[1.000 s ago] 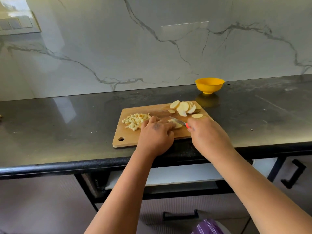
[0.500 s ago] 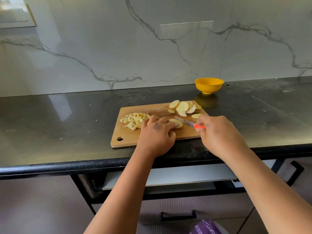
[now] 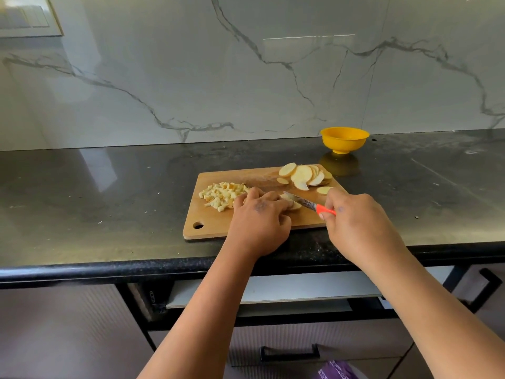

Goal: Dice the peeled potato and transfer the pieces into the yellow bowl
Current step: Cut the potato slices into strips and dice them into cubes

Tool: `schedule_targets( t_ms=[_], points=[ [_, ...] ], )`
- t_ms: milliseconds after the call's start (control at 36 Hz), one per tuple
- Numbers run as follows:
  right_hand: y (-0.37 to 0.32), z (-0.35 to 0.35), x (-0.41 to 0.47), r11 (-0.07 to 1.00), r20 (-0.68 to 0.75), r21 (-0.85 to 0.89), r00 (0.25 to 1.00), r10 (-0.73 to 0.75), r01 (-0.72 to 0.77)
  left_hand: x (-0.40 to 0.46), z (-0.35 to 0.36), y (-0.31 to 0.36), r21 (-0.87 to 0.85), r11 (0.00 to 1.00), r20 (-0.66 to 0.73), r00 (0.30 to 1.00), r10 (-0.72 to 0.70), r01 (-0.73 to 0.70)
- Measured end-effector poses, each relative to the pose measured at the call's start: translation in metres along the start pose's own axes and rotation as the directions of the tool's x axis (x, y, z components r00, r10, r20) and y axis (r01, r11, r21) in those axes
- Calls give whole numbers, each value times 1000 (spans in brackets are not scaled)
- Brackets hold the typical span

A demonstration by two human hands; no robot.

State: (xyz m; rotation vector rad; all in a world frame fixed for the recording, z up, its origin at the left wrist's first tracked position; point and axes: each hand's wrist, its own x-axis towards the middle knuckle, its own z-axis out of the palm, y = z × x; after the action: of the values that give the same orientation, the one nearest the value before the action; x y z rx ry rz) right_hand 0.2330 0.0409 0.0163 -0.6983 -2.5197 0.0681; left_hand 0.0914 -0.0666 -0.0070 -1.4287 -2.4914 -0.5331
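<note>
A: Potato slices point(image 3: 303, 175), where are they relative to the hands?

B: First the big things. The black countertop point(image 3: 95, 192) runs under both hands, and the wooden cutting board point(image 3: 216, 224) lies on it, its near edge beneath the left hand point(image 3: 259, 222). The fanned slices sit at the board's far corner, beyond the right hand point(image 3: 355, 222) and apart from it; one loose slice point(image 3: 323, 190) lies just past that hand's fingertips.

A: And the yellow bowl point(image 3: 344, 139)?

B: Farther still, off the board, well beyond the right hand, standing upright on the countertop near the marble wall point(image 3: 246, 77).

A: What are the hands doing?

B: The left hand is curled palm-down, fingertips pressing on a slice point(image 3: 296, 206) on the board (most of it is hidden under the fingers). The right hand grips the orange handle of a knife point(image 3: 310, 205); the blade points toward the left hand and lies over that slice, right beside the left fingertips.

A: The cut pieces?

B: A heap of diced potato point(image 3: 222, 195) lies on the board just to the left of the left hand, almost touching its knuckles.

A: Any writing?

B: The blade carries a speckled pattern, but no letters can be read. A purple patterned thing point(image 3: 337, 370) shows at the bottom edge below the right forearm; its marks are illegible too.
</note>
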Motion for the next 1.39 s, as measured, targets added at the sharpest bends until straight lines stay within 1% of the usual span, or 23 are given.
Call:
schedule_targets(
  t_ms=[83,222,278,389,444,472,500,583,667,806,917,1056,1139,1278,1389],
  points=[
    [-5,8,0,999,-10,-18,1000,-27,27,0,0,0,16,1000,-10,1000,9,-8],
    [-6,15,6,999,45,11,998,-46,45,1,0,3,25,999,0,1000,-26,26],
    [-7,6,5,1000,98,12,995,-16,15,1,0,4,41,999,8,999,-33,32],
    [3,-29,-1,995,241,-64,967,84,-71,1,0,4,39,999,23,999,-33,32],
    [8,-44,-6,993,309,-96,946,99,-73,0,-1,2,31,999,25,999,-28,27],
    [9,-49,-7,994,317,-90,944,86,-60,-1,-1,2,31,999,22,999,-25,24],
    [11,-49,-8,997,289,-58,955,63,-48,-1,-1,2,34,999,14,1000,-21,20],
    [11,-41,-7,998,127,56,992,20,-27,-4,-1,4,28,1000,-46,999,-10,11],
    [9,-22,-3,995,39,96,999,-8,4,-7,-2,4,25,1000,-92,996,-6,9],
    [2,-3,-3,997,50,76,999,0,-4,-10,-2,3,20,1000,-104,994,-15,17],
    [-1,5,-3,998,16,60,1000,-20,19,-8,-2,4,26,999,-100,995,-27,29],
    [-1,8,-1,996,5,92,1000,-16,15,-7,-4,4,-2,999,-97,995,-39,39],
    [1,8,-1,996,10,76,999,-45,44,-7,-3,4,-2,999,-100,994,-38,38],
    [1,8,0,993,12,104,998,-59,57,-5,-1,4,-7,1000,-110,994,-28,28],
    [-9,16,0,998,40,47,998,-52,50,-5,0,3,25,999,-123,992,-21,24]
  ],
)
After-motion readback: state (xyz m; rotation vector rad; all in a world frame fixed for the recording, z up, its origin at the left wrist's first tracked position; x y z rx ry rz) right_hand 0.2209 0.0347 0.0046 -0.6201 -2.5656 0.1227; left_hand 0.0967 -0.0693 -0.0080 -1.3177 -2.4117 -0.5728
